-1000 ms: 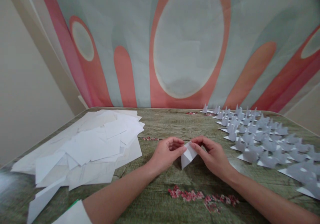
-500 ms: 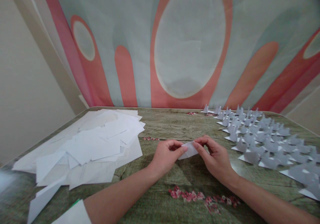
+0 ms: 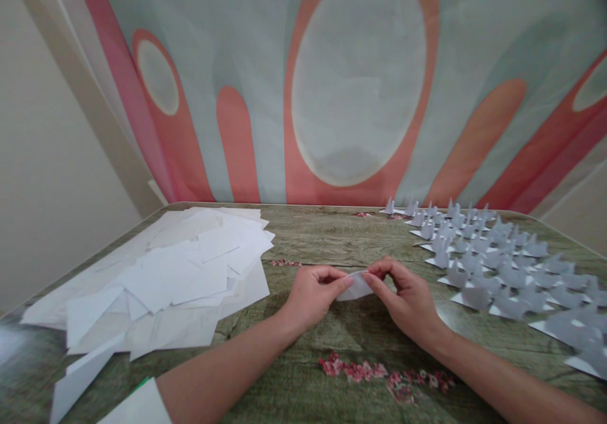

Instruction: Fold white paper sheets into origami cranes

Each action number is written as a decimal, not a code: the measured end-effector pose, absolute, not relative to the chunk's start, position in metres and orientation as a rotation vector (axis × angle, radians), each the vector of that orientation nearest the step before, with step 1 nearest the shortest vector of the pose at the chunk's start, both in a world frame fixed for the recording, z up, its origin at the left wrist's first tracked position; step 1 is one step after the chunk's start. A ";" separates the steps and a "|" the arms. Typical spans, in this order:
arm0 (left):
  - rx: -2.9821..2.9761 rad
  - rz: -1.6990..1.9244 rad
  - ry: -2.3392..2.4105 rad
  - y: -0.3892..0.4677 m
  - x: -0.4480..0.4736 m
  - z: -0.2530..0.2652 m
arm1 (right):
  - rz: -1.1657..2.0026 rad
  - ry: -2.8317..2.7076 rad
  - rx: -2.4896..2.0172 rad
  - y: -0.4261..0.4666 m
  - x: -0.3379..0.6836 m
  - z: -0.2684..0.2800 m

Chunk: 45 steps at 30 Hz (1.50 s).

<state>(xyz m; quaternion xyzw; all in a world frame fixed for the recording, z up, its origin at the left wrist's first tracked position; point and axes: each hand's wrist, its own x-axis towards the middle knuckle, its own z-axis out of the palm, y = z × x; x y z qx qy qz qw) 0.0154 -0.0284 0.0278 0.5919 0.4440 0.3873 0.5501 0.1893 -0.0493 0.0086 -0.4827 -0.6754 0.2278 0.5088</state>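
A small folded piece of white paper [image 3: 355, 287] is held up between both hands, just above the middle of the table. My left hand [image 3: 315, 296] pinches its left end between thumb and fingers. At the upper right corner, my right hand [image 3: 405, 299] grips it the same way. The paper's upper edge runs between the two thumbs, and its lower part hangs free. Fingertips behind the paper are partly hidden.
Loose white paper sheets [image 3: 180, 278] lie in an overlapping pile on the left. Many small folded paper figures [image 3: 515, 275] stand in rows on the right. The wood-patterned table [image 3: 322, 234] bears pink flower prints [image 3: 353, 369]. A patterned backdrop [image 3: 265, 45] hangs behind.
The folded paper has tilted slightly between my fingers, its upper edge now bowed. Both hands keep their pinch in nearly the same place.
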 end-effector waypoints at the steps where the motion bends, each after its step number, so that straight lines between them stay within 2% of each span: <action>1: 1.421 0.908 1.045 -0.028 0.015 0.028 | 0.559 -1.628 -1.162 -0.049 0.189 0.008; 13: 1.603 0.859 1.022 -0.025 0.010 0.027 | 0.701 -1.752 -1.157 -0.046 0.191 0.012; 34: 1.698 0.873 1.031 -0.024 0.013 0.021 | 0.633 -1.839 -1.257 -0.048 0.185 0.009; 45: 1.357 0.888 0.970 -0.020 0.014 0.016 | 0.540 -1.835 -1.260 -0.045 0.187 0.007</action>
